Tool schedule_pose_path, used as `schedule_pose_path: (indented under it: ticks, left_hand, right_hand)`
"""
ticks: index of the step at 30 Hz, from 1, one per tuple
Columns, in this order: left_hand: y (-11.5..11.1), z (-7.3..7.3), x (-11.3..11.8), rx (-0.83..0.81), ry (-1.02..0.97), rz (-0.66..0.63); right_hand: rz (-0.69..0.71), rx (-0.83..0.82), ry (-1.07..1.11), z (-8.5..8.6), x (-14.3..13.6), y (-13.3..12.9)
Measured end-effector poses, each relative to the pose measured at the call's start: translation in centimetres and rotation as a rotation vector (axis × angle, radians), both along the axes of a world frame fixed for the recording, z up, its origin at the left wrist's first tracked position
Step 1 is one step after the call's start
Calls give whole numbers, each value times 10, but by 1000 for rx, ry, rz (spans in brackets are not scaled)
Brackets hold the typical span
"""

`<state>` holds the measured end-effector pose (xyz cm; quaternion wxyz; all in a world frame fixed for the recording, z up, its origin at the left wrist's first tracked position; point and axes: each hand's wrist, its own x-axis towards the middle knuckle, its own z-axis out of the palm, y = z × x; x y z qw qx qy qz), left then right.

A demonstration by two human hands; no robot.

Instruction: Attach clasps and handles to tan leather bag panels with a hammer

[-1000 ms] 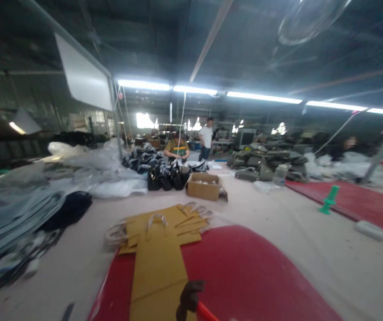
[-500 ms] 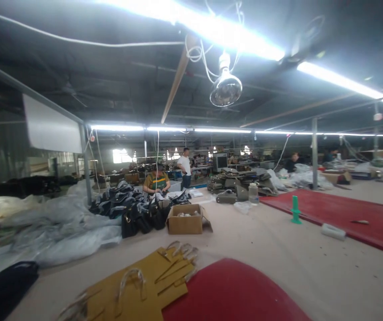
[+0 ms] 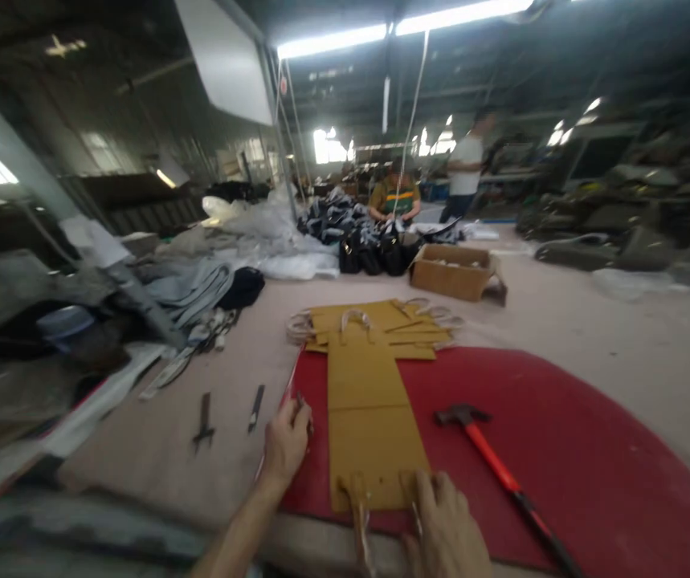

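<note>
A long mustard-yellow panel (image 3: 369, 401) lies on the red mat (image 3: 501, 393), with a wrapped handle at its near end and another at its far end. On the mat's left side, my left hand (image 3: 287, 437) is closed around a small dark thing that I cannot make out. My right hand (image 3: 447, 518) has its fingers at the near right corner of the panel, beside the near handle (image 3: 357, 514). More yellow panels (image 3: 417, 329) with wrapped handles lie under and behind the far end. A hammer (image 3: 495, 461) with a red and black handle rests right of the panel.
Two dark metal tools (image 3: 204, 421) lie left of the mat. An open cardboard box (image 3: 450, 277) and black bags (image 3: 374, 253) stand farther back. A metal post (image 3: 140, 297) rises at the left. One person sits beyond the bags and another stands farther right.
The view has swung down and to the left. Both my hands, the hammer, the long panel's near end and the dark tools have come into view.
</note>
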<state>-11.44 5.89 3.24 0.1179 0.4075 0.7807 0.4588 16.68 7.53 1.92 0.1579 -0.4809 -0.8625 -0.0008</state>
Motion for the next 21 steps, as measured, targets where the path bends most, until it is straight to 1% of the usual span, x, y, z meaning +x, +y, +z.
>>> schedule_pose_path:
  ticks: [2,3,4,6,8,10,13,16,17,19,20,21]
  left_hand:
    - [-11,7,-37,-173,140,118]
    - [-15,9,-56,-256,224,193]
    - [-20,11,-73,-337,292,239]
    - [-30,12,-103,-497,361,307]
    - [-42,10,-123,-626,379,359]
    - [-53,5,-135,-713,381,367]
    - [-64,-2,-140,-791,398,314]
    - [-66,-2,-133,-809,432,262]
    - [-65,-1,-129,-791,444,265]
    - [-62,4,-114,-706,450,315]
    - [-61,7,-104,-649,420,331]
    - [-60,10,-90,-597,340,313]
  right_hand:
    - [-14,-133,-11,4,-4,-5]
    - [-48,-212,-8,9,-5,-4]
    - [-73,-278,1,15,-6,-3]
    - [-144,-373,42,24,-5,1]
    - [-212,-418,111,29,-2,3]
    - [-266,-444,214,28,3,4]
    - [-290,-548,436,23,13,3]
    - [-293,-719,703,19,20,-3]
    - [-292,-758,781,19,22,-5]
    - [-305,-814,879,18,24,-12]
    - [-319,-841,901,19,25,-15]
    - [-339,-863,915,19,27,-19]
